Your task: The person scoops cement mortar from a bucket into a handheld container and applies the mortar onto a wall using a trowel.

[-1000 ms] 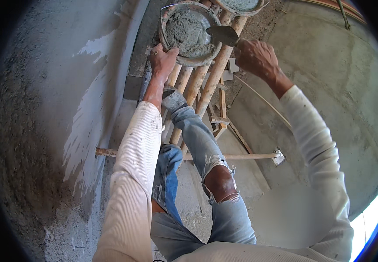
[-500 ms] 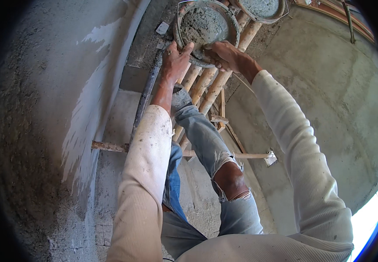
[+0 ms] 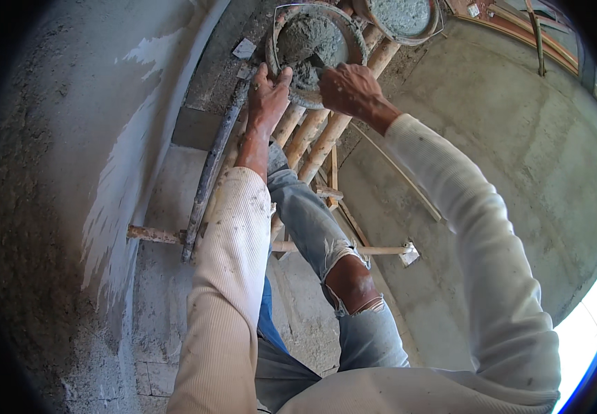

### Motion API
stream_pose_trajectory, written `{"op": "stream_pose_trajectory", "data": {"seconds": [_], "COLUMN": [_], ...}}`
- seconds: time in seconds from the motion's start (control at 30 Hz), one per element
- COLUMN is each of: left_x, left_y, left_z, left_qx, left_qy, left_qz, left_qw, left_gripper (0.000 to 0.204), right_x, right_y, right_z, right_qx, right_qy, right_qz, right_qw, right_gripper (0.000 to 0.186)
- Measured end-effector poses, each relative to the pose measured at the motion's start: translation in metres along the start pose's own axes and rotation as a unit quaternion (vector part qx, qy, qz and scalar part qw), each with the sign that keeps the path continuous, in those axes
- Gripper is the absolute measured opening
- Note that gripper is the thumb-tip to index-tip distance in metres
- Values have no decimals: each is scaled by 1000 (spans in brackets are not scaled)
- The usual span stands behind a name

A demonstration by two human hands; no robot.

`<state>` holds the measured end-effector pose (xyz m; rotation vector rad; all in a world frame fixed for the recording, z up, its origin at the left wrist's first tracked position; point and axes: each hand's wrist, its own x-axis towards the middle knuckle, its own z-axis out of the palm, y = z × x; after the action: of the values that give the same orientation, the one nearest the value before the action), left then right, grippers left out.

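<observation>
A round bucket of wet grey mortar stands on the poles at the top of the view. My left hand is closed on its near left rim, thumb on the upper edge. Over the near right side of the same bucket, my right hand is closed in a fist, its back toward me. A dark, flat blade shows in the mortar beside the fist and looks like a trowel's; the handle is hidden inside my fingers.
Round wooden poles form a platform under my leg. A second mortar bucket stands at the upper right. A dark pipe runs beside the left plastered wall. A wooden crosspiece lies lower, with concrete surfaces around.
My right hand has turned from the bucket's near rim into a raised fist above the mortar, and the dark blade now shows. My left hand stays on the rim. The view has shifted slightly.
</observation>
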<state>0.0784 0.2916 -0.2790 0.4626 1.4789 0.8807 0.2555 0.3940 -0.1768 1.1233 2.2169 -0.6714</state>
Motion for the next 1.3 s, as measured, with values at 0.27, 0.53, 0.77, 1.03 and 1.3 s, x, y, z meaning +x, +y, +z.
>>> {"op": "stream_pose_trajectory", "data": {"seconds": [0.27, 0.53, 0.77, 1.03, 1.3], "left_x": [10, 7, 7, 2, 3], "left_y": [-21, -13, -13, -8, -18], "left_z": [4, 0, 4, 7, 10], "left_qx": [28, -29, 43, -1, -29], "left_qy": [9, 15, 26, 32, 40], "left_qz": [6, -52, -20, -45, -50], "left_qw": [1000, 998, 999, 998, 998], "left_gripper": [57, 53, 53, 46, 39], "right_x": [8, -24, 12, 26, 65], "right_y": [9, 15, 12, 71, 112], "right_z": [-34, -61, -8, -40, 32], "right_qx": [-70, -87, -80, -283, 8], "right_qy": [50, 65, 52, 178, -129], "right_qz": [48, 3, -62, -112, 22], "right_qw": [995, 994, 994, 936, 991], "right_gripper": [21, 15, 11, 18, 36]}}
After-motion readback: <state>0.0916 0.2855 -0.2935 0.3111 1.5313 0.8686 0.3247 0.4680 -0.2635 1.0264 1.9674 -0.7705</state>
